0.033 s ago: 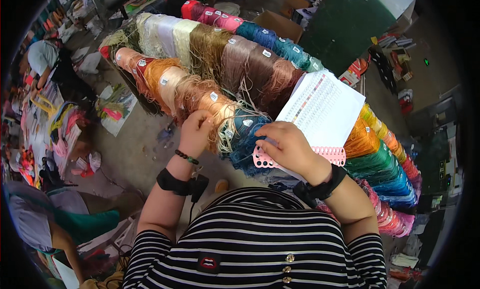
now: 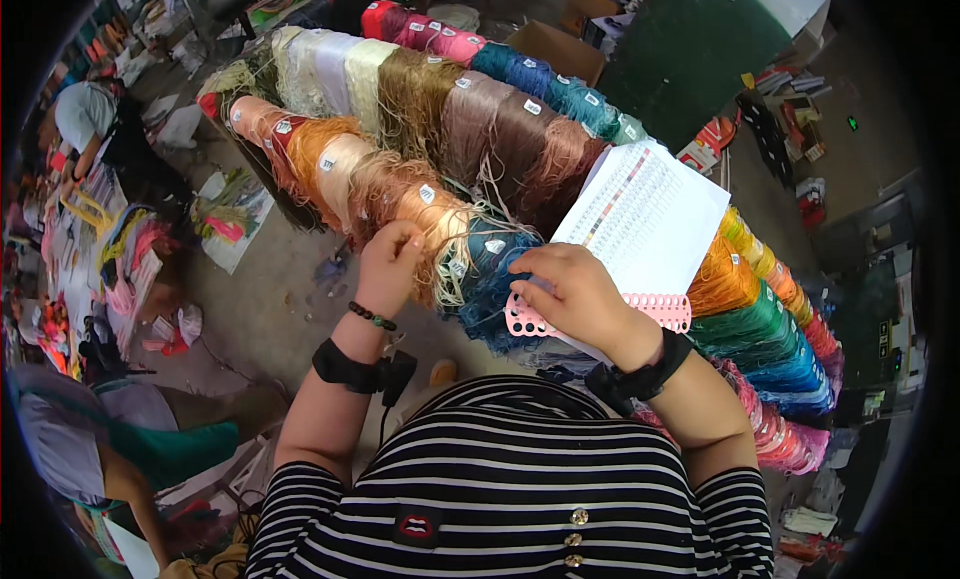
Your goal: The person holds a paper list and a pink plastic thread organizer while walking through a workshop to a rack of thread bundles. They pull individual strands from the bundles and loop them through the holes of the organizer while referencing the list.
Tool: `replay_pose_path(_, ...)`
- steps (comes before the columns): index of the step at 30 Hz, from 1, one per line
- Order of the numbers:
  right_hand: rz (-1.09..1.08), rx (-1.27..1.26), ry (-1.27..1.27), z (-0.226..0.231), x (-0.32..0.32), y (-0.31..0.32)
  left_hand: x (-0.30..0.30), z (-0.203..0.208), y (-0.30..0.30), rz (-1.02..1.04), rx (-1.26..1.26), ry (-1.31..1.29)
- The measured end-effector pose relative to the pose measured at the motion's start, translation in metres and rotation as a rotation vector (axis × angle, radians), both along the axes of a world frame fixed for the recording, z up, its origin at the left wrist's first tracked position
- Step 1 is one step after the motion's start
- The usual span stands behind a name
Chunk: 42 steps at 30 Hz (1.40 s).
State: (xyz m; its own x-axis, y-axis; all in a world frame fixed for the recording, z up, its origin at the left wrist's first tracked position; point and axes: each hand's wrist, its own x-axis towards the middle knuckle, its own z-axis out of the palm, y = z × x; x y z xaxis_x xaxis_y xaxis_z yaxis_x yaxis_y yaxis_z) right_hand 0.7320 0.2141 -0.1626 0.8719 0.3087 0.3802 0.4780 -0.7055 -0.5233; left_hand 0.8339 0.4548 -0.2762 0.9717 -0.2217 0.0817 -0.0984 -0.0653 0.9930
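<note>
While a grey floor [image 2: 290, 309] shows at the left, a dark green panel [image 2: 690, 59] stands behind the rows of thread, beside an open cardboard box [image 2: 560, 54]. Whatever surface carries the rows is hidden under them. At the left edge, 2 other people bend near cluttered heaps of bright bundles. A white printed sheet [image 2: 660, 224] lies across the rows and blocks the skeins under it; a pink perforated strip [image 2: 655, 311] runs along its lower edge, partly covered by the right hand [image 2: 580, 294]. That hand is palm down, fingers loosely bent, thumb apart from the forefinger. The left hand [image 2: 392, 257] is curled at the loose strands of the peach skein [image 2: 428, 207], and I cannot tell whether it pinches any. This skein lies in the nearest row, pale orange, frayed and tagged with a white label. Just right of it, between the hands, the dark teal skein [image 2: 480, 294] looks tangled, also with a white label.
</note>
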Motion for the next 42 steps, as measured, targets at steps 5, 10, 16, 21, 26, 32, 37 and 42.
replay_pose_path(5,0.001,-0.014,0.06,0.006,0.005,0.007,-0.001,-0.004,0.004,0.026,-0.089,-0.001)
replay_pose_path(10,0.0,-0.017,0.045,0.009,0.015,0.017,-0.005,0.001,0.007,0.014,-0.145,0.199)
replay_pose_path(16,0.002,-0.033,0.094,0.005,0.013,0.022,-0.014,0.01,0.004,0.297,0.205,-0.279)
replay_pose_path(21,-0.006,-0.034,0.134,0.001,0.009,0.02,-0.025,0.028,-0.008,0.18,0.412,-0.317)
replay_pose_path(26,-0.022,-0.023,0.14,0.003,0.006,0.02,-0.016,0.019,-0.01,0.187,0.44,-0.285)
replay_pose_path(32,-0.035,-0.029,0.133,0.003,0.002,0.017,-0.015,0.011,-0.009,0.188,0.233,-0.165)
replay_pose_path(37,-0.052,-0.024,0.152,0.004,-0.001,0.017,-0.012,0.015,-0.007,0.224,0.353,-0.304)
replay_pose_path(42,-0.038,-0.023,0.144,0.001,-0.001,0.018,-0.011,0.014,-0.011,0.254,0.362,-0.318)
